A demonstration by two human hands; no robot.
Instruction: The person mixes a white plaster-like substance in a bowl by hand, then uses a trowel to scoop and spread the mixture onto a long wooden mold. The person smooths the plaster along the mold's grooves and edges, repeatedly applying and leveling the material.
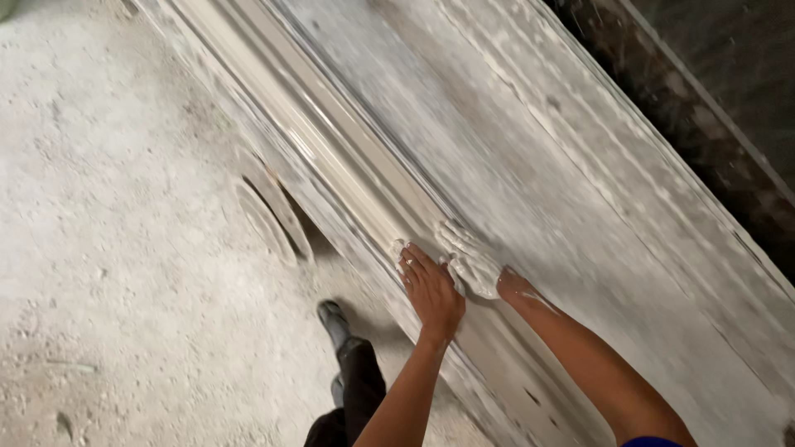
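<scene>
A long white moulding (364,178) lay on a dusty workbench (580,207). The left hand (432,290) was laid flat, fingers together, on its edge; the right hand (474,263), coated in wet plaster, was pressed onto the profile beside it. The stretch beyond the hands appeared smoothed; the nearer length seemed untreated. The floor (124,248) was dust-covered.

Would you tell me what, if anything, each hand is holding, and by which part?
Neither grips anything: the left hand lies flat on the long moulding, and the right hand, coated in white plaster, presses on it.
</scene>
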